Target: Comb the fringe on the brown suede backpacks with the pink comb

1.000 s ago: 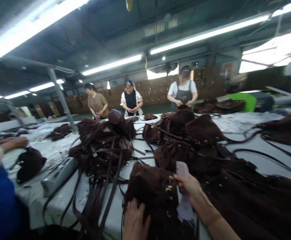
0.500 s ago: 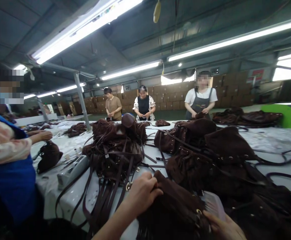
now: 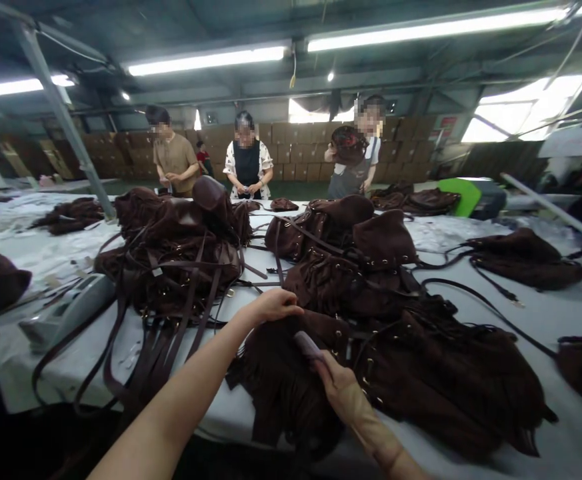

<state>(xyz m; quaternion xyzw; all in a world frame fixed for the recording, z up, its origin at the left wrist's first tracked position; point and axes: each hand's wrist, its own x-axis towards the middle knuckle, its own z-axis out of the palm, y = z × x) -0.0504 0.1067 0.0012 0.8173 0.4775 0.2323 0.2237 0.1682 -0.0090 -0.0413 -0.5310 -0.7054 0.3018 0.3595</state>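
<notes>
A dark brown fringed bag (image 3: 283,380) lies at the near table edge, its fringe hanging down toward me. My left hand (image 3: 275,305) is closed on the bag's upper edge, thumb and fingers pinched together. In my right hand (image 3: 339,383) is a pale translucent comb (image 3: 307,347), held over the upper part of the fringe. The comb's teeth are hard to make out against the dark strands. Right beside the fringed bag lies another brown bag (image 3: 435,380) with metal eyelets.
Brown bags with long straps (image 3: 185,260) are heaped at left, and more bags (image 3: 321,233) lie ahead. A grey device (image 3: 71,313) sits on the white table (image 3: 525,327) at left. Across the table stand co-workers, one holding up a brown bag (image 3: 349,145).
My view has swung right. The bag now shows its fringe facing up, and the comb has moved from beside the bag onto the fringe. A co-worker opposite has raised a bag.
</notes>
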